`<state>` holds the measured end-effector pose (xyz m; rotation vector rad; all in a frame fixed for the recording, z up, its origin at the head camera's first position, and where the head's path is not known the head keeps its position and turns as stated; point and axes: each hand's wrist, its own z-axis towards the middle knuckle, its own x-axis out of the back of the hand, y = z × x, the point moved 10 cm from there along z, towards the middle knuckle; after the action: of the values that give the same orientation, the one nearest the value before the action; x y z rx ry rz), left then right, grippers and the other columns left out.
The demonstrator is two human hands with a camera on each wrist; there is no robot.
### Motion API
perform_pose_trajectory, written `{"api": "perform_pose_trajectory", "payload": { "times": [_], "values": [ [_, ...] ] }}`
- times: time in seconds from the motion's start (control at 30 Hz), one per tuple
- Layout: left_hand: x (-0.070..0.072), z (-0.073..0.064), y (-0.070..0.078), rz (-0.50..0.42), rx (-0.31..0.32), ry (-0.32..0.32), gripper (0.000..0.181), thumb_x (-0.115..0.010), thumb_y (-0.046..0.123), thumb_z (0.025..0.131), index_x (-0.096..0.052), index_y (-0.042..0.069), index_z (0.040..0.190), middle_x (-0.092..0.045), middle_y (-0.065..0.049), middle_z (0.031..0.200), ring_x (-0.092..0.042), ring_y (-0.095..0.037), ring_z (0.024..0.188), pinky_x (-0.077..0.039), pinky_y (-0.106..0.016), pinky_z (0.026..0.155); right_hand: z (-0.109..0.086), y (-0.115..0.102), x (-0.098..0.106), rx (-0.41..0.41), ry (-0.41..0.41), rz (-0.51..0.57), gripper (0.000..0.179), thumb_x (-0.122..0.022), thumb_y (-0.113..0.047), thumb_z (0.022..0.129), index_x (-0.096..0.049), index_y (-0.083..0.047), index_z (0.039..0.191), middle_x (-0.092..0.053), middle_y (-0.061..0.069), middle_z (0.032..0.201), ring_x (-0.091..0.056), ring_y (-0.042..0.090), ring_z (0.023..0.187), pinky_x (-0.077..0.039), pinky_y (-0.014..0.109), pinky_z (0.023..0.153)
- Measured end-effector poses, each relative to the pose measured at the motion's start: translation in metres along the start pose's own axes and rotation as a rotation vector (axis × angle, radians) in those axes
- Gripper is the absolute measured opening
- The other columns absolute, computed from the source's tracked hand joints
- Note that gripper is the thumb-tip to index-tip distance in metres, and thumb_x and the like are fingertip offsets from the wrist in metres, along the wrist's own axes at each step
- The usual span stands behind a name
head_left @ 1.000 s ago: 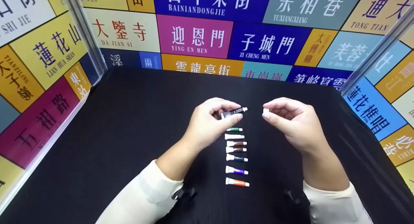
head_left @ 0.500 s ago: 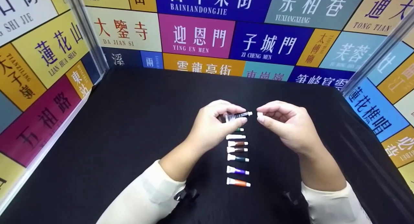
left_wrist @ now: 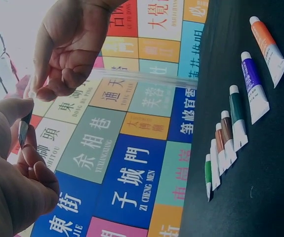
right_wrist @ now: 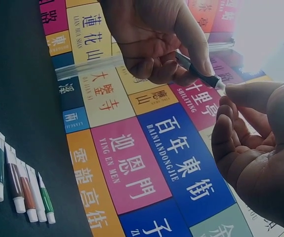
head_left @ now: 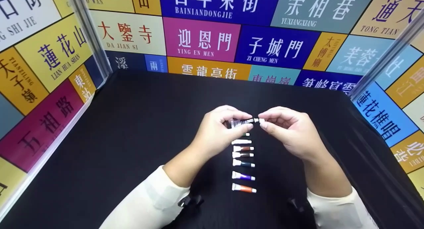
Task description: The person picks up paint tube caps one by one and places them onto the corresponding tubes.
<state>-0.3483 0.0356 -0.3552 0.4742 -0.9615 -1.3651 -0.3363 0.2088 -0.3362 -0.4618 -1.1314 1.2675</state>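
My left hand [head_left: 215, 129] pinches a small black-labelled paint tube [head_left: 238, 123] between thumb and fingers, its nozzle pointing right. A small white cap [head_left: 262, 120] is pinched by my right hand [head_left: 291, 128] at the tube's nozzle. In the right wrist view the dark tube [right_wrist: 199, 70] slants down towards my right fingertips, which hide most of the cap. Below the hands, a column of capped paint tubes lies on the black cloth, including a green tube [head_left: 246, 134], a white tube [head_left: 241, 142], a purple tube [head_left: 243, 176] and an orange tube [head_left: 244, 188].
Between these lie a reddish-brown tube [head_left: 243, 148], a dark brown tube [head_left: 243, 155] and a dark teal tube [head_left: 243, 163]. Black cloth [head_left: 149, 110] covers the table. Panels with coloured signs [head_left: 202, 38] stand along the back and both sides.
My right hand has moved left and slightly down with the cap, closing the gap to the nozzle. My left hand has shifted slightly right and down with the tube.
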Motion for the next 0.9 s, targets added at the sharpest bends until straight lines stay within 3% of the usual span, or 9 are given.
{"api": "perform_pose_trajectory", "payload": {
  "times": [0.27, 0.47, 0.6, 0.9],
  "values": [
    [-0.003, -0.003, 0.001, 0.029, -0.016, -0.016, 0.022, -0.080, 0.035, 0.082, -0.078, 0.030, 0.103, -0.069, 0.013, 0.095, -0.059, -0.003, 0.079, -0.054, -0.026, 0.068, 0.000, 0.003, -0.005, 0.007, -0.014, 0.020, 0.018, -0.074, -0.004, 0.086, -0.074, -0.004, 0.104, -0.074, 0.008, 0.098, -0.070, 0.016, 0.081, -0.058, 0.023, 0.075],
    [-0.004, -0.002, 0.003, 0.071, -0.037, -0.023, 0.022, -0.080, 0.034, 0.082, -0.078, 0.029, 0.103, -0.070, 0.013, 0.093, -0.059, -0.003, 0.078, -0.053, -0.022, 0.068, -0.001, 0.004, -0.005, 0.008, -0.019, -0.057, 0.016, -0.075, -0.009, 0.086, -0.076, -0.009, 0.102, -0.073, 0.007, 0.087, -0.066, 0.013, 0.071, -0.056, 0.020, 0.065],
    [-0.005, -0.001, 0.004, 0.090, -0.038, -0.028, 0.022, -0.080, 0.033, 0.082, -0.078, 0.029, 0.103, -0.070, 0.014, 0.093, -0.061, -0.006, 0.078, -0.053, -0.022, 0.067, -0.001, 0.003, -0.004, 0.027, -0.031, -0.115, 0.015, -0.075, -0.010, 0.086, -0.076, -0.012, 0.101, -0.074, 0.006, 0.091, -0.067, 0.012, 0.073, -0.056, 0.019, 0.065],
    [-0.006, -0.001, 0.002, 0.103, -0.025, -0.044, 0.022, -0.080, 0.035, 0.082, -0.078, 0.030, 0.103, -0.070, 0.015, 0.094, -0.060, -0.004, 0.080, -0.055, -0.025, 0.069, -0.002, -0.023, -0.008, 0.052, -0.042, -0.142, 0.013, -0.074, -0.006, 0.087, -0.076, -0.006, 0.099, -0.073, 0.009, 0.095, -0.066, 0.012, 0.076, -0.055, 0.017, 0.068]
  ]
}}
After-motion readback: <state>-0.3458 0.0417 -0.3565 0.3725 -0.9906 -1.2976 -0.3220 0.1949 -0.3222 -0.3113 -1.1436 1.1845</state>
